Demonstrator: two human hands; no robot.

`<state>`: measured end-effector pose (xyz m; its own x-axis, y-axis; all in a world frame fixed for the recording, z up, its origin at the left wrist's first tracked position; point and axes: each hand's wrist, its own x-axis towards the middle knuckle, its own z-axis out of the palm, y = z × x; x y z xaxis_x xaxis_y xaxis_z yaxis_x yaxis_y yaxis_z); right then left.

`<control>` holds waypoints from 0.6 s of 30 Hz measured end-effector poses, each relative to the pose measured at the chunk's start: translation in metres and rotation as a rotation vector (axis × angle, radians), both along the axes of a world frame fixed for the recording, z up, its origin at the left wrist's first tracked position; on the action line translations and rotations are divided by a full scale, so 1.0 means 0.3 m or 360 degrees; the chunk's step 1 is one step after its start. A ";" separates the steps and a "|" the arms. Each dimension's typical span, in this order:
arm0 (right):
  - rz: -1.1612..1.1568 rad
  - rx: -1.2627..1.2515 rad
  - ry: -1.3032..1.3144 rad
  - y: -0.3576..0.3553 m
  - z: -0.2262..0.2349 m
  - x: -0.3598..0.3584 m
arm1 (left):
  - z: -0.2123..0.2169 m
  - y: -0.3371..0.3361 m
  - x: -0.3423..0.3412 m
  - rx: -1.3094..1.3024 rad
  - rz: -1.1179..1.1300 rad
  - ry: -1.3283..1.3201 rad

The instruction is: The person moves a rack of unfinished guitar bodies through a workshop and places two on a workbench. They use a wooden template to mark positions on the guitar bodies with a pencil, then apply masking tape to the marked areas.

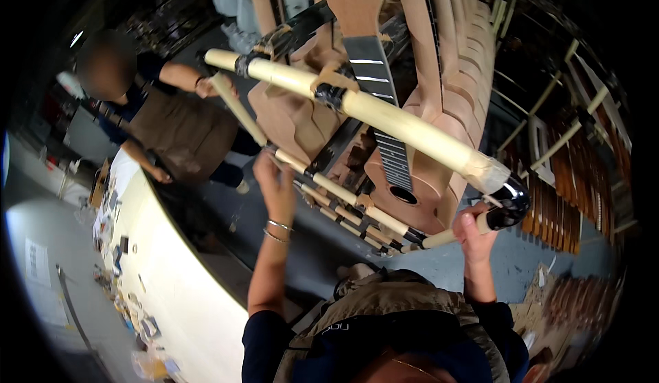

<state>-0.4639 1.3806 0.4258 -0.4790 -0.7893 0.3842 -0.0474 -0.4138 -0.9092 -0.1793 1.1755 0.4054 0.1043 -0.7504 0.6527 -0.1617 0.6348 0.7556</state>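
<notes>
My right hand (pixel 475 235) is closed round a cream pipe of a rack, just beside its shiny black elbow joint (pixel 509 201). My left hand (pixel 274 184) is raised beside the rack's lower left corner, where a short cream post (pixel 239 108) meets a lower rail (pixel 333 185). Its fingers look stretched upward; whether they touch the pipe is unclear. A thick cream top rail (pixel 412 125) slants across in front of me. Behind it stand several unfinished guitars, the nearest with a pale wooden body (pixel 419 204) and a dark fretboard (pixel 395 156).
At left, another person in a brown apron (pixel 182 132) has one hand near the rack's post. A long cream-topped table (pixel 165 266) curves along my left, with small items at its far edge. Racks of brown wooden parts (pixel 556 204) stand at right, above grey floor (pixel 439 263).
</notes>
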 end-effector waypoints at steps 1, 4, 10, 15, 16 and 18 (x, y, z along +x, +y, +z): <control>-0.0109 -0.0075 -0.0065 0.013 0.010 -0.042 | -0.056 -0.112 0.093 -0.0067 0.0483 -0.0564; -0.0272 -0.0195 -0.0152 0.053 0.021 -0.235 | -0.099 -0.288 0.140 0.0109 0.0707 -0.0562; -0.0491 -0.0276 -0.0071 0.179 -0.002 -0.625 | -0.054 -0.301 -0.008 0.0151 0.0101 -0.0360; -0.0600 -0.0298 0.0053 0.225 0.029 -0.760 | -0.096 -0.146 -0.084 0.0235 -0.0182 -0.0143; -0.0590 -0.0298 0.0046 0.217 0.022 -0.782 | -0.108 -0.126 -0.091 0.0158 -0.0217 -0.0045; -0.0606 -0.0278 0.0018 0.221 0.027 -0.817 | -0.098 -0.083 -0.088 0.0259 -0.0188 -0.0195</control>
